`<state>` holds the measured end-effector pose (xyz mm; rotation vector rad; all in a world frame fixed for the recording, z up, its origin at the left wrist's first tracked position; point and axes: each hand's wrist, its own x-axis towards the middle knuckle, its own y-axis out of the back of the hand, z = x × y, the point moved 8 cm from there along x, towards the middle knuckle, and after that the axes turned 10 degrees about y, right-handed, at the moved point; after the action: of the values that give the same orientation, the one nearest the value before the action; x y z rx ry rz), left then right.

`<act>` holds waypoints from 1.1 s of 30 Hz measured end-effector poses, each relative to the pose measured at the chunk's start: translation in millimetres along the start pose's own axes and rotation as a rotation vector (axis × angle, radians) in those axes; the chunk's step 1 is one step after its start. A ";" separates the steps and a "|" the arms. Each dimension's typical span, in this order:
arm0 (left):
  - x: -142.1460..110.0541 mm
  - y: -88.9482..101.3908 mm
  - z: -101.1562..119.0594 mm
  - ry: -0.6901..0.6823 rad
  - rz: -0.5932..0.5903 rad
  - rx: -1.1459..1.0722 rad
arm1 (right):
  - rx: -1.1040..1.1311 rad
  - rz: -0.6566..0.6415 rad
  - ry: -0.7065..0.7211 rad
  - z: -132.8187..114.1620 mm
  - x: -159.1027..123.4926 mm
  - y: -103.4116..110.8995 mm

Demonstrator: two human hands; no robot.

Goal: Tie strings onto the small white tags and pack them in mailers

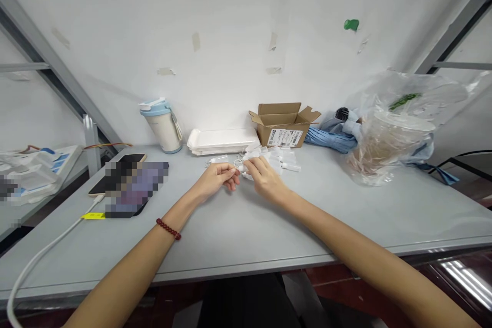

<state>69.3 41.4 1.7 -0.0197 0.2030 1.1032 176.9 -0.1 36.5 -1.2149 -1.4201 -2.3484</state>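
Note:
Over the grey table, my left hand [218, 180] and my right hand [266, 178] meet almost fingertip to fingertip. A small translucent plastic piece with a thin ring [237, 163] shows between them. My right hand is closed, thumb and fingers pinched on the small piece. The left hand's thumb and index finger are also pinched together; what they hold is mostly hidden. Behind and right of my hands lies a pile of small translucent plastic pieces [282, 154], some with rings. One more such piece [218, 159] lies just beyond my left hand.
Behind the pile stand stacked white trays [225, 139] and an open cardboard box [285, 130]. A cream tumbler [163, 128] and two phones, one charging by a white cable [49, 246], are to the left. Blue cloth [330, 139] and a plastic bag holding a cup [395, 138] stand right.

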 end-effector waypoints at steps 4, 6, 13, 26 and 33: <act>-0.6 2.0 -1.5 0.041 -0.053 -0.009 | 0.009 -0.006 0.037 -2.7 3.4 0.7; -1.8 4.1 -0.3 0.058 -0.098 -0.013 | 0.022 0.009 0.039 -2.3 5.3 3.5; -7.6 24.1 12.3 0.032 -0.017 -0.049 | 0.036 0.213 -0.003 5.3 6.0 23.9; -7.3 26.9 19.7 -0.063 0.080 0.047 | 0.125 0.147 -0.001 2.3 3.1 15.6; -9.0 25.1 25.1 -0.124 0.129 0.135 | 0.177 0.158 -0.064 9.4 -2.0 9.2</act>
<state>47.0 47.8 30.0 0.1842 0.1693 1.2132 188.0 1.8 43.6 -1.3114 -1.4572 -2.0509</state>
